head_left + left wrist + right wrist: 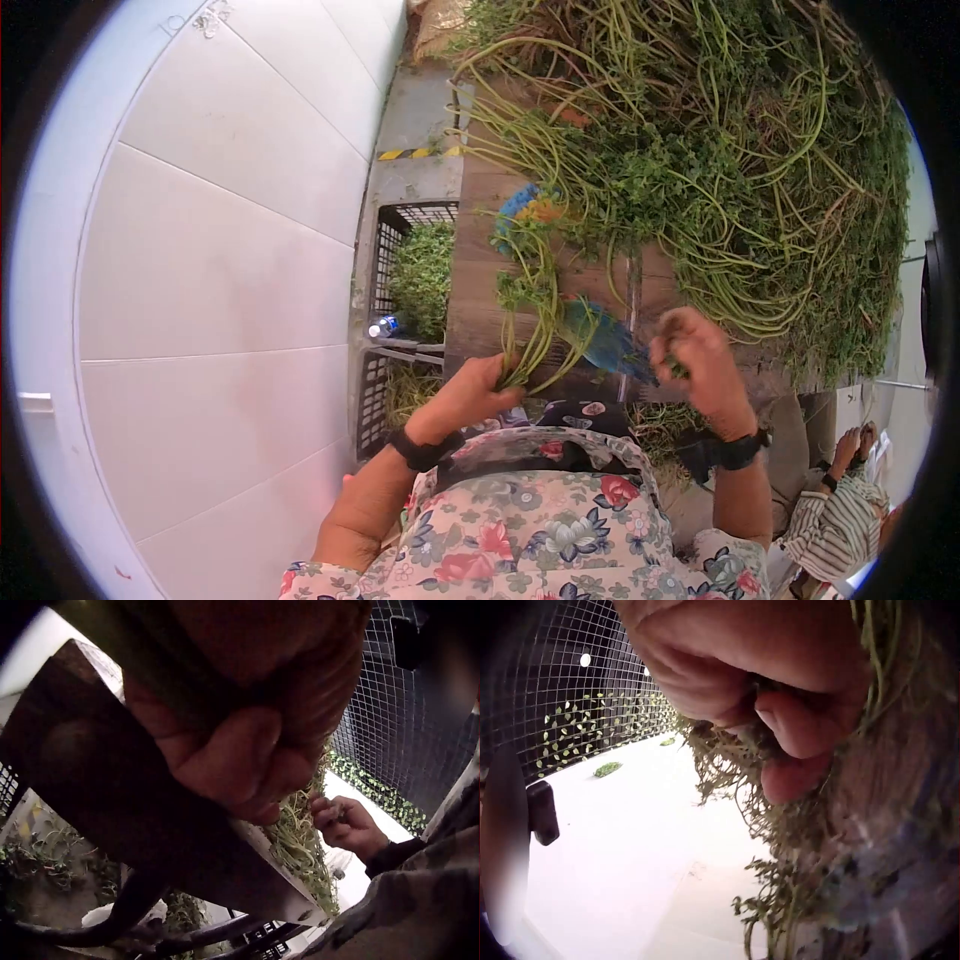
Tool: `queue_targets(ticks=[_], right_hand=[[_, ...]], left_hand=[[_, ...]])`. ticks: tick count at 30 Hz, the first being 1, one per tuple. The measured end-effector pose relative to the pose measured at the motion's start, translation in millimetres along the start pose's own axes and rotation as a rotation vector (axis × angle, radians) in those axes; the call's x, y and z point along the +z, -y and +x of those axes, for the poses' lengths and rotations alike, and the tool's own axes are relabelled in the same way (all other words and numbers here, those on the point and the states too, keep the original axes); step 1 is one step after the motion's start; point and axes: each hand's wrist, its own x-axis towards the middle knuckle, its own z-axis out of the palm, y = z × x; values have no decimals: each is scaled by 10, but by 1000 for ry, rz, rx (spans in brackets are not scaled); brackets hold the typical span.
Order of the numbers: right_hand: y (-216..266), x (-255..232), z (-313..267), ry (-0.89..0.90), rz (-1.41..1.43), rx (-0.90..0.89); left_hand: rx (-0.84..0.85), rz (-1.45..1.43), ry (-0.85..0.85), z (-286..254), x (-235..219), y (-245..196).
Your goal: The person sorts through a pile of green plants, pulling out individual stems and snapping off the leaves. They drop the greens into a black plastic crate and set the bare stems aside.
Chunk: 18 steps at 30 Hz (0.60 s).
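Green heap of long-stemmed herbs [700, 150] covers the wooden table [480, 300], piled within reach for sorting. Left hand [480, 385] at the table's near edge, fingers curled round a small bunch of stems [535, 310], leafy tops pointing away, likely so the ends line up. Right hand [695, 360] just beside, fingertips [802, 724] pinching a sprig [761, 739]: thin, pale-green, small leaves. Blue rag [600, 335] between hands. Black crates [400, 300] left of table.

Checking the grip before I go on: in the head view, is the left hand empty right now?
No, the left hand grips a bunch of green stems at its lower end, its fingers curled round them at the edge of the wooden table.
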Motion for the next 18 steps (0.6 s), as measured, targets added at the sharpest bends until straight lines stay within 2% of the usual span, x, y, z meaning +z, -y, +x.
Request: queue_targets(ticks=[3, 5, 8, 9, 12, 13, 15, 18], right_hand=[[7, 462, 111, 263, -183, -49], [10, 723, 231, 354, -364, -20], [-51, 1010, 456, 349, -533, -39], [-146, 1104, 529, 318, -424, -189], [-173, 1118, 536, 395, -400, -252], [-56, 1111, 469, 414, -424, -221], [236, 1050, 301, 442, -475, -162], [82, 937, 400, 246, -416, -419]], left_hand=[[54, -54, -10, -11, 40, 40], [108, -45, -13, -7, 59, 59], [172, 49, -19, -20, 79, 114], [202, 79, -30, -9, 101, 169], [253, 34, -57, -28, 100, 222], [264, -7, -62, -42, 98, 204], [205, -85, -47, -44, 81, 173], [98, -107, -2, -24, 55, 175]])
